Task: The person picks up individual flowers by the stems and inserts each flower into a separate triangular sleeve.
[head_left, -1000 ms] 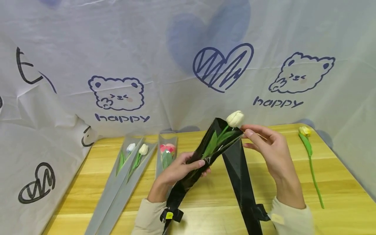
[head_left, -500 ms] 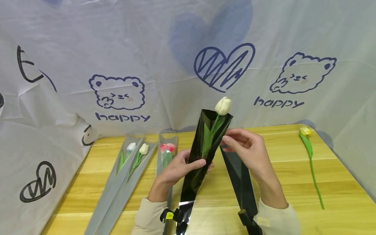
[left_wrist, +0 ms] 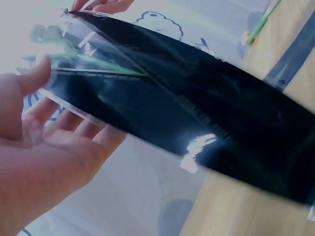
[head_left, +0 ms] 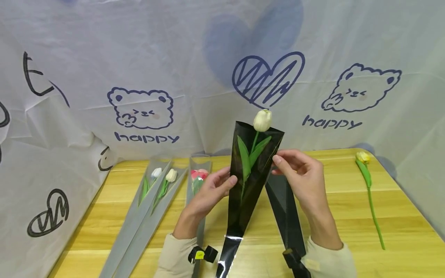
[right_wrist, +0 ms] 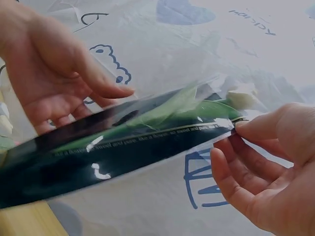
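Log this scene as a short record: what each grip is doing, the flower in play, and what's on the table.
Left grip: at the black sleeve's left edge
Right grip: pinches its upper right edge
Flower: white tulip, leaves inside sleeve, bloom above its opening
Table, left: two gray sleeves with pale tulips; another with pink flowers
Table, middle: another dark sleeve
Table, right: loose yellow tulip

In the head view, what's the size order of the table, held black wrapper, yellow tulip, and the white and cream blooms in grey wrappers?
1. Table
2. Held black wrapper
3. Yellow tulip
4. White bloom and cream bloom: too alike to rank
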`<act>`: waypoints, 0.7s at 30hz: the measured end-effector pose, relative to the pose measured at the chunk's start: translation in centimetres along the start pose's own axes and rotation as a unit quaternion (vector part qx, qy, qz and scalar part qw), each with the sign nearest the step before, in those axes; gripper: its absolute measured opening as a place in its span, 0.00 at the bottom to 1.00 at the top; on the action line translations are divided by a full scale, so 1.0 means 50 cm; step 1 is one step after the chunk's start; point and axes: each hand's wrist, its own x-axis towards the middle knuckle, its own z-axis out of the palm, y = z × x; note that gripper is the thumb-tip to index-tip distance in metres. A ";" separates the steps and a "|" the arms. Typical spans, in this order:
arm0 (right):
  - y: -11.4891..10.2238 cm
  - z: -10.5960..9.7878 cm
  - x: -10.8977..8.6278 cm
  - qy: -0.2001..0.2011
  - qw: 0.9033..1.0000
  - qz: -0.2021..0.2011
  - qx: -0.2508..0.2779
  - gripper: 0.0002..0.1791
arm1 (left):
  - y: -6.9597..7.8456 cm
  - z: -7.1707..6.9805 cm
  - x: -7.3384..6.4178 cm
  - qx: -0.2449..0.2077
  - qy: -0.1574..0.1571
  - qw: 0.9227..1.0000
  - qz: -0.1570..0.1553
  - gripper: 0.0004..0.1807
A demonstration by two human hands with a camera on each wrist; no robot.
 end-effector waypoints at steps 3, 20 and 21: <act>-0.003 0.002 0.000 0.009 1.000 -0.015 -0.011 0.07 | 0.008 0.006 0.003 -0.031 0.048 0.998 0.023 0.22; -0.024 0.033 -0.018 -0.018 0.989 -0.140 -0.044 0.10 | 0.038 0.047 0.003 0.030 0.192 0.965 0.177 0.07; -0.025 0.034 -0.018 -0.019 0.989 -0.142 -0.045 0.10 | 0.038 0.048 0.003 0.026 0.194 0.964 0.183 0.06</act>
